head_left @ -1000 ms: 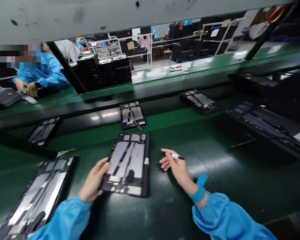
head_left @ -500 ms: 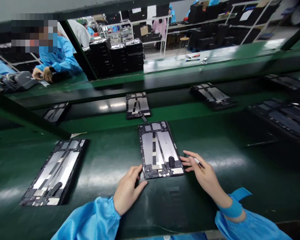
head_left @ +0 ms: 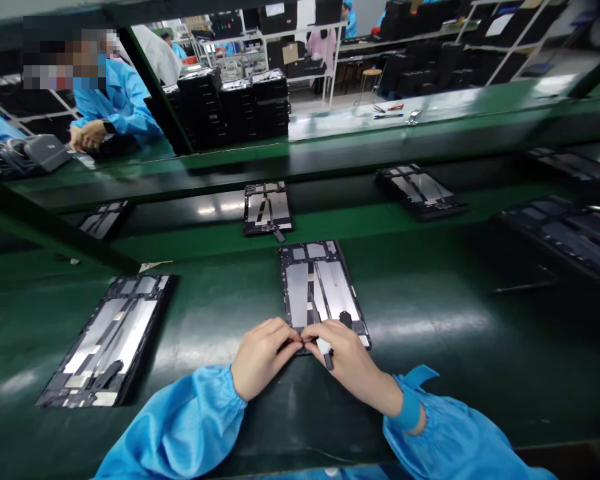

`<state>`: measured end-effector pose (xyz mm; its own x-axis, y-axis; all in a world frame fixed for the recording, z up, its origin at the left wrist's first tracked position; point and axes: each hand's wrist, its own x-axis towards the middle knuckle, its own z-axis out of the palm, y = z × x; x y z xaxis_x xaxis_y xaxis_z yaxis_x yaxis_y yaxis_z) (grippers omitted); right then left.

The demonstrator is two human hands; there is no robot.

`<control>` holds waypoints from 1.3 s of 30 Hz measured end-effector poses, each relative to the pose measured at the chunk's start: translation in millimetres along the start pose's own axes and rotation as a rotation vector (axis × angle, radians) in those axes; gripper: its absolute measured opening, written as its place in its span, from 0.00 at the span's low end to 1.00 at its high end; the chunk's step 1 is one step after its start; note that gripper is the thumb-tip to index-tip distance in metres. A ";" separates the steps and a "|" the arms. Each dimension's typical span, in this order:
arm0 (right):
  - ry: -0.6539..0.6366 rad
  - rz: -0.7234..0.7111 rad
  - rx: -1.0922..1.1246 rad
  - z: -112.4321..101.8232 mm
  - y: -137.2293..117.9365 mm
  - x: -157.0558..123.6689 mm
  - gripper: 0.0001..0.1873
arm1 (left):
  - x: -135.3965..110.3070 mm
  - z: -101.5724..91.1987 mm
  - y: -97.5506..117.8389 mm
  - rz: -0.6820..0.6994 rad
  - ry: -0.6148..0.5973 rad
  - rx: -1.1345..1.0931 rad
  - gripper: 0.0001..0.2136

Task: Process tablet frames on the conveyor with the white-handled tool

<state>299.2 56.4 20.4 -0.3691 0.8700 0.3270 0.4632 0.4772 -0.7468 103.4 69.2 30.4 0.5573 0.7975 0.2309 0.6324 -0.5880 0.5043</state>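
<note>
Green bench mat [head_left: 455, 373] | left hand [head_left: 265, 357], fingers together, pressed tablet frame [head_left: 320, 283] | right hand [head_left: 347, 357] pinched pen [head_left: 324, 351] | I saw black cases [head_left: 235, 107] beyond

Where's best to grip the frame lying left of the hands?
Grip the frame by its two long dark edges, coming from the near side, toward the left hand. It lies flat and slanted on the green bench, so the edges look easy to reach, and fingers there would likely stay off the silver panels.

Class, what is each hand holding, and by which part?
The right hand grips a marker pen by its barrel; the left hand is at the near edge of the tablet frame, hold unclear.
</note>
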 end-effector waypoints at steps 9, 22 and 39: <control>-0.063 0.016 0.074 -6.2 3.5 -4.5 0.09 | -19.0 13.7 7.1 0.090 0.097 0.176 0.13; -0.094 0.003 0.030 -5.1 3.7 -6.9 0.11 | -36.8 2.7 -8.2 0.343 0.022 0.369 0.14; -0.030 0.303 0.391 -37.8 -6.1 -27.5 0.18 | -39.0 14.9 -3.2 0.245 -0.011 0.372 0.16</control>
<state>337.0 34.3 37.8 -0.2903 0.9557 0.0492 0.2184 0.1162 -0.9689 87.7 37.9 7.4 0.7190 0.6285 0.2967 0.6307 -0.7694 0.1015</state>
